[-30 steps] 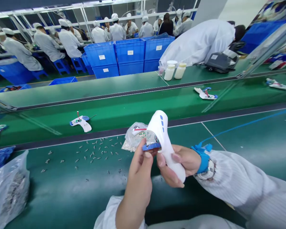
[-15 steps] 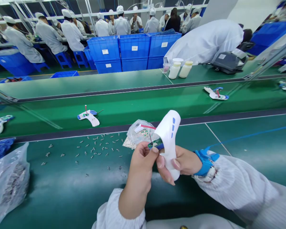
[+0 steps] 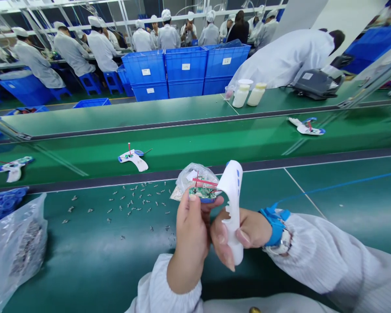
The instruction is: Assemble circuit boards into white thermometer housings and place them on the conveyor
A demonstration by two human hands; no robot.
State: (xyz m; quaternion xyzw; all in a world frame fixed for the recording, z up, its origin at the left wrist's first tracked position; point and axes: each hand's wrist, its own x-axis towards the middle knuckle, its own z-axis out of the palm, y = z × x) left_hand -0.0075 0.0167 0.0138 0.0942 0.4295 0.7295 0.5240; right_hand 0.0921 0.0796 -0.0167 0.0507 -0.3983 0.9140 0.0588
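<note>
1. Head view: my left hand (image 3: 189, 239) pinches a green circuit board (image 3: 198, 193) between thumb and fingers, the board at 1 o'clock from that hand.
2. My right hand (image 3: 247, 230) closes around a white plastic housing (image 3: 233, 204), just beside the board.
3. Small metal fittings (image 3: 133, 201) lie scattered at 10 o'clock on the green bench mat (image 3: 84, 248).

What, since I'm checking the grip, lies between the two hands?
The head view shows a white plastic housing between the left hand and right hand, beside a green circuit board.
</note>
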